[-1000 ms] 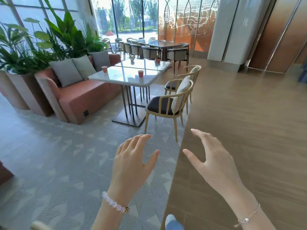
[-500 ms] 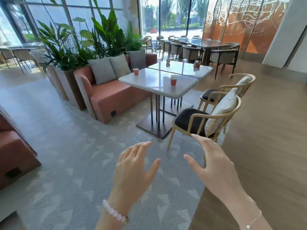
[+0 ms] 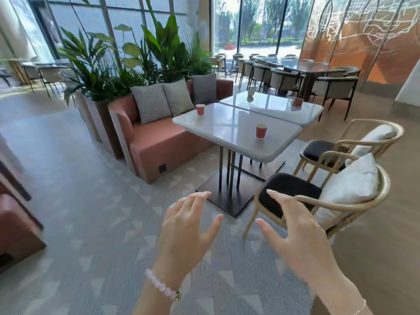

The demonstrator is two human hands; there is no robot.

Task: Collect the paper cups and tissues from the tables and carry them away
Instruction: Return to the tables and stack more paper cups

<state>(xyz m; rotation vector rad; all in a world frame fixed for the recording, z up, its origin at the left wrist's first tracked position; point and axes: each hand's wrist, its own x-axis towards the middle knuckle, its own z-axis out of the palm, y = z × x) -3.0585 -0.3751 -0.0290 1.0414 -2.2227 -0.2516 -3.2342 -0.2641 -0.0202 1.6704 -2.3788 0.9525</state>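
A: Hands at this mark?

B: Both were up in front, low in the view, over the patterned carpet (image 3: 91,246). The left hand (image 3: 184,233) was spread, fingers loosely extended, grip released. A bead bracelet (image 3: 161,287) sat on that wrist. The right hand (image 3: 300,237) was just as loose, thumb out, grasping nothing. A thin chain (image 3: 361,306) sat on its wrist.

A: Cups?

B: Two red paper cups stood upright on the near table (image 3: 227,133), which had a white top. The near cup (image 3: 261,131) was close to the right edge, on the chair side. The sofa-side cup (image 3: 200,109) was at the far left corner. They were well apart from each other, and both were well beyond the hands.

A: Second table?

B: The far table (image 3: 272,108) was butted against the first, edge to edge. A reddish item (image 3: 298,101) sat on its right part, too blurred to name. A small pale object (image 3: 250,96) sat at its left end. Tissue or not, I could not tell.

A: Surroundings?

B: A terracotta sofa (image 3: 163,142) with three grey cushions (image 3: 151,103) ran along the left of the tables, with tall plants (image 3: 163,42) behind it. Two wooden armchairs stood on the right, with dark seats and white pillows. The nearer chair (image 3: 293,185) showed just past the right fingertips, and whether they touched it could not be judged. The farther chair (image 3: 318,149) stood behind it. A long dark table (image 3: 318,68) ringed with chairs stood at the back by the windows.
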